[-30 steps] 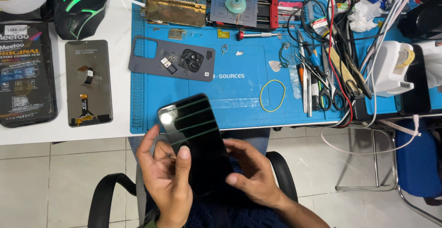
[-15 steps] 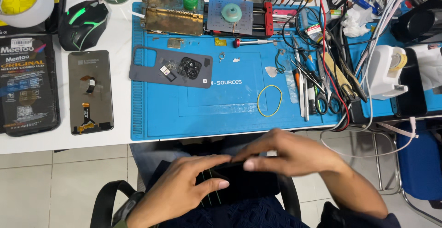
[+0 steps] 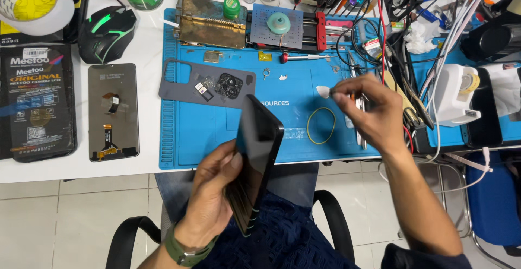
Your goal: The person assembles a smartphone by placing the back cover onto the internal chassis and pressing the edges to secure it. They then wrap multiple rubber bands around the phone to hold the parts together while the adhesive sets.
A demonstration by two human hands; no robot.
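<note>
Far left of frame: black flat box (image 3: 37, 103) lying on the white surface (image 3: 152, 52), tape roll (image 3: 32, 3) above it at the upper left corner. Just right of the box: loose phone screen panel (image 3: 113, 111), back side up, ribbon cables showing. Above that panel: black mouse (image 3: 107, 33) with green lights.

Centre left: blue work mat (image 3: 206, 133) covering the middle of the surface. On its upper left part: grey phone back cover (image 3: 184, 81), small parts resting on it. Above the cover, at the mat's top edge: brass-coloured metal block (image 3: 210, 23).

Lower centre: left hand (image 3: 214, 193) closed around a dark phone (image 3: 255, 160), thumb on its glass face, fingers behind. Phone tilted up on its long edge, top end over the front edge of the mat, bottom end over the lap.

Centre right: yellow rubber band (image 3: 321, 125) lying flat on the mat, between phone and right hand. Upper right of the band: right hand (image 3: 372, 111) held over the mat, thumb and forefinger pinched on a small white triangular pick (image 3: 323, 91).

Right of frame: tangle of cables (image 3: 434, 57), white tape dispenser (image 3: 455, 92) just beyond the right hand.
</note>
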